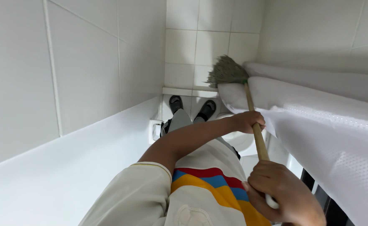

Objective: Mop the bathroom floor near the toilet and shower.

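Beside white curtain, both hands gripping mop handle

The mop had grey-green strands and a tan wooden handle, the curtain was white with fine dots, and the shirt bore red, blue and yellow stripes.

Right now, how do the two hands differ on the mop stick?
The left hand grips the wooden mop stick farther up, nearer the mop head, with its arm stretched out. The right hand grips the near end, close to the camera. Both are closed around the stick.
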